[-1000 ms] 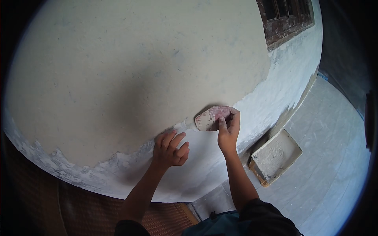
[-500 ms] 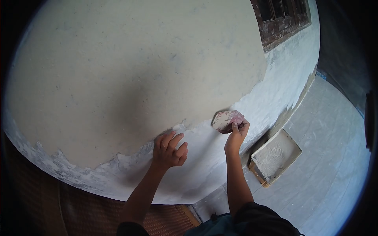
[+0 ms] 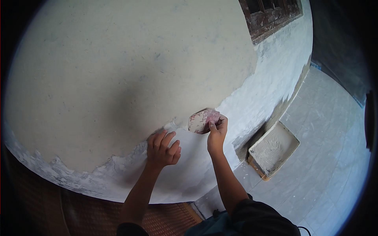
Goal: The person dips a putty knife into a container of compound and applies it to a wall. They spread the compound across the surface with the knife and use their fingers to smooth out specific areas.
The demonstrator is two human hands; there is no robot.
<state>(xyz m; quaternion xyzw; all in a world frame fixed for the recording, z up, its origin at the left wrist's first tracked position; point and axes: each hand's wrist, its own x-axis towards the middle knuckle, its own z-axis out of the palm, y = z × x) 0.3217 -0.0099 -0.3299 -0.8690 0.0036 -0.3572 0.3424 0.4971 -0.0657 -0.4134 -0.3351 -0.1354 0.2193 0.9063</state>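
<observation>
A flat scraper (image 3: pixel 201 120), smeared with pale paste and reddish at one side, lies against the wall at the ragged edge of the beige coat. My right hand (image 3: pixel 217 133) pinches its right end between thumb and fingers. To the left, my left hand (image 3: pixel 160 150) has its fingertips at the wall along the same edge, with the fingers apart and nothing held. The wall (image 3: pixel 118 78) is beige above this edge and whitish below it.
A tray (image 3: pixel 275 150) of pale wet paste stands on the grey tiled floor (image 3: pixel 315 153) at the right. A brown wooden window frame (image 3: pixel 271 24) is set in the wall at upper right. Woven brown matting (image 3: pixel 165 218) lies along the bottom.
My right hand and the scraper have moved left along the wall, closer to my left hand. My left hand has shifted slightly left in view, and the camera view has turned a little.
</observation>
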